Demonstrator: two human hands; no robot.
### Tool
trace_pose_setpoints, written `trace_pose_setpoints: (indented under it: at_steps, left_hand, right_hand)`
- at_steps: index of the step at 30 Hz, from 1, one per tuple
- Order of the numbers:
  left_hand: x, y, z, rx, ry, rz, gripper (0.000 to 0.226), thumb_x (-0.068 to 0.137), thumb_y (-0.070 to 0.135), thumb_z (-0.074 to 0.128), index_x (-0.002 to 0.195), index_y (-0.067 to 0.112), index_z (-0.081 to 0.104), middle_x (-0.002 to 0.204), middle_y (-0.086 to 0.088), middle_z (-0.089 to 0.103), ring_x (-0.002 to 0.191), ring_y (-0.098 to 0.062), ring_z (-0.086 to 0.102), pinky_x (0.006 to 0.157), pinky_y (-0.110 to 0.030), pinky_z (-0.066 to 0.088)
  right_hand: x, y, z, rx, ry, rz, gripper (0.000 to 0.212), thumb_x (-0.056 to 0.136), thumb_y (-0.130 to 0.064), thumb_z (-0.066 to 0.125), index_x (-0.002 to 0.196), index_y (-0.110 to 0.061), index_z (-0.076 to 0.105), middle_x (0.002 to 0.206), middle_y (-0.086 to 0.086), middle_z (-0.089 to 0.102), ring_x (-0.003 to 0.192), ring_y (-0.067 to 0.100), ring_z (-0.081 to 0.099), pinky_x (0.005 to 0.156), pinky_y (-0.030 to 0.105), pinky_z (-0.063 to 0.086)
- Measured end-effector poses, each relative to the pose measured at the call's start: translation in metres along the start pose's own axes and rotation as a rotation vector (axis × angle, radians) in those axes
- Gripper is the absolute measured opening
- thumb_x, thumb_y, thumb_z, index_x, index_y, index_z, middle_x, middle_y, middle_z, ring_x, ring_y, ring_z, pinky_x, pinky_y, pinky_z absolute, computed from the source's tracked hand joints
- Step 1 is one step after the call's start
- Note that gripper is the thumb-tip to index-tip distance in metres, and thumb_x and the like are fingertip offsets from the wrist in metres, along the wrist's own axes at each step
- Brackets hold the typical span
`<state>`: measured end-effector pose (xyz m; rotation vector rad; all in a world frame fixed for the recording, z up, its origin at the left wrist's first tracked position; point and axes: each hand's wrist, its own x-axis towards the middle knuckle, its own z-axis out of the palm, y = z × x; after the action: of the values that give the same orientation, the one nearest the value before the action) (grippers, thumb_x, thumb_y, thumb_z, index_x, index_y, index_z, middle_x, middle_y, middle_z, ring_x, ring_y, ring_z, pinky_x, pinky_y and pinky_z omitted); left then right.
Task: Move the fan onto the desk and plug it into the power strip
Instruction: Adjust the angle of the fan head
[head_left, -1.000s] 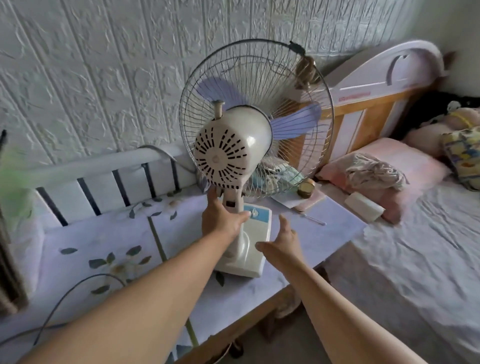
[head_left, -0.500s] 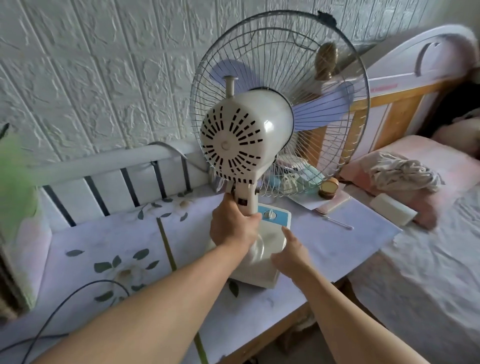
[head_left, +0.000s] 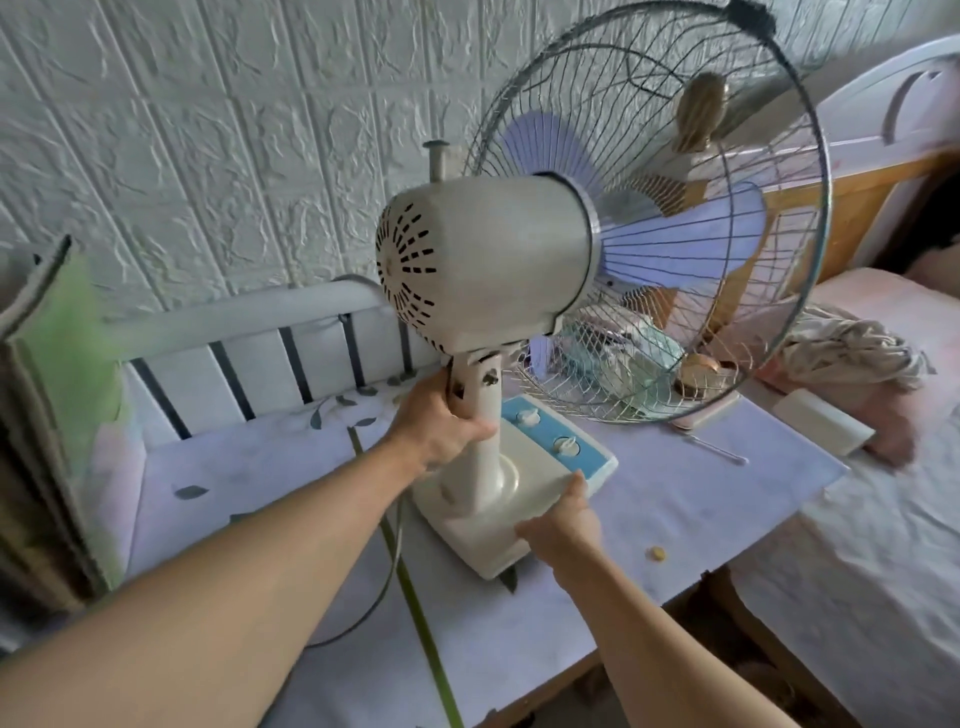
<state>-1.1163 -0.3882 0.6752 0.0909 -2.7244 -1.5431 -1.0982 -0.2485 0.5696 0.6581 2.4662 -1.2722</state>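
Note:
A cream table fan (head_left: 483, 280) with pale purple blades and a wire cage stands on a surface covered with a leaf-print cloth (head_left: 249, 467). Its square base (head_left: 498, 509) has a blue panel with two knobs. My left hand (head_left: 441, 421) is wrapped around the fan's neck just under the motor housing. My right hand (head_left: 563, 525) grips the near right edge of the base. The fan's grey cord (head_left: 363, 608) loops down behind my left forearm. No power strip is in view.
A white slatted rail (head_left: 234, 332) and textured white wall lie behind the surface. A bed (head_left: 857, 545) with pink pillows and crumpled cloth sits to the right, beside a wooden headboard. Small items lie under the fan cage: a round tin, a cotton swab, a white block.
The fan has turned so its cage faces right and it appears closer and larger. My right hand went from open beside the base to gripping its edge. My left hand stayed on the neck.

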Motion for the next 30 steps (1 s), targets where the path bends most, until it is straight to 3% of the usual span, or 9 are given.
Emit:
trace_pose_setpoints:
  at_steps: [2, 5, 8, 10, 12, 15, 18, 21, 30]
  left_hand:
    - [-0.001, -0.001, -0.002, -0.027, -0.011, 0.013, 0.035, 0.066, 0.01, 0.079, 0.086, 0.03, 0.058, 0.09, 0.006, 0.063, 0.084, -0.014, 0.059, 0.075, -0.025, 0.046]
    - [-0.008, -0.002, 0.007, -0.029, 0.088, -0.005, 0.045, 0.07, 0.016, 0.074, 0.111, 0.02, 0.057, 0.101, 0.0, 0.065, 0.093, -0.02, 0.061, 0.082, -0.03, 0.048]
    - [-0.022, -0.003, 0.031, -0.079, 0.323, -0.132, 0.049, 0.075, 0.022, 0.068, 0.12, 0.024, 0.048, 0.116, 0.001, 0.063, 0.105, -0.023, 0.06, 0.09, -0.036, 0.048]
    - [-0.027, -0.006, 0.05, -0.101, 0.419, -0.187, 0.057, 0.078, 0.022, 0.066, 0.129, 0.025, 0.04, 0.128, -0.003, 0.057, 0.115, -0.027, 0.056, 0.095, -0.044, 0.047]
    - [-0.028, -0.01, 0.064, -0.104, 0.466, -0.182, 0.068, 0.08, 0.022, 0.066, 0.138, 0.026, 0.032, 0.133, -0.007, 0.051, 0.119, -0.03, 0.053, 0.094, -0.044, 0.046]
    - [-0.02, -0.016, 0.071, -0.121, 0.494, -0.175, 0.071, 0.08, 0.026, 0.067, 0.14, 0.023, 0.029, 0.133, -0.011, 0.051, 0.116, -0.031, 0.055, 0.092, -0.038, 0.046]
    - [-0.014, -0.021, 0.069, -0.084, 0.485, -0.181, 0.063, 0.079, 0.03, 0.069, 0.131, 0.019, 0.036, 0.128, -0.009, 0.057, 0.113, -0.03, 0.057, 0.089, -0.039, 0.047]
    - [-0.009, -0.028, 0.059, -0.113, 0.411, -0.148, 0.057, 0.078, 0.03, 0.071, 0.124, 0.018, 0.039, 0.124, -0.007, 0.059, 0.11, -0.03, 0.06, 0.088, -0.039, 0.049]
    - [0.01, -0.042, 0.029, -0.148, 0.121, -0.02, 0.063, 0.079, 0.025, 0.071, 0.13, 0.022, 0.035, 0.119, 0.002, 0.055, 0.103, -0.02, 0.054, 0.086, -0.032, 0.041]
  right_hand:
    - [-0.003, 0.0, 0.002, 0.0, 0.0, 0.005, 0.093, 0.081, -0.019, 0.063, 0.148, -0.025, -0.002, 0.128, 0.015, 0.049, 0.111, 0.03, 0.054, 0.073, 0.031, 0.048]
    - [-0.003, 0.004, -0.007, -0.012, 0.062, 0.014, 0.08, 0.076, -0.031, 0.062, 0.141, -0.025, 0.016, 0.12, 0.016, 0.051, 0.104, 0.032, 0.054, 0.075, 0.036, 0.052]
    - [0.014, 0.011, -0.026, -0.061, 0.218, 0.034, 0.086, 0.068, -0.05, 0.064, 0.139, -0.025, 0.022, 0.128, 0.02, 0.041, 0.123, 0.037, 0.038, 0.1, 0.045, 0.038]
    - [0.031, 0.013, -0.035, -0.033, 0.22, -0.033, 0.091, 0.07, -0.049, 0.064, 0.144, -0.02, 0.019, 0.141, 0.02, 0.033, 0.133, 0.036, 0.026, 0.11, 0.046, 0.026]
    - [0.047, 0.014, -0.039, 0.002, 0.189, -0.106, 0.088, 0.074, -0.043, 0.065, 0.144, -0.013, 0.021, 0.144, 0.017, 0.034, 0.136, 0.033, 0.022, 0.11, 0.04, 0.023]
    - [0.065, 0.014, -0.041, 0.002, 0.182, -0.161, 0.066, 0.075, -0.037, 0.065, 0.13, -0.008, 0.041, 0.13, 0.019, 0.047, 0.126, 0.033, 0.033, 0.099, 0.036, 0.032]
    - [0.069, 0.012, -0.044, -0.014, 0.184, -0.139, 0.053, 0.075, -0.037, 0.063, 0.117, -0.008, 0.049, 0.122, 0.019, 0.05, 0.122, 0.033, 0.035, 0.093, 0.035, 0.036]
    - [0.064, 0.015, -0.043, -0.036, 0.209, -0.108, 0.056, 0.072, -0.04, 0.064, 0.115, -0.006, 0.05, 0.12, 0.017, 0.05, 0.121, 0.033, 0.034, 0.092, 0.037, 0.039]
    - [0.024, 0.029, -0.032, -0.155, 0.319, 0.006, 0.067, 0.071, -0.055, 0.064, 0.115, -0.005, 0.052, 0.117, 0.019, 0.054, 0.116, 0.036, 0.044, 0.095, 0.041, 0.037]
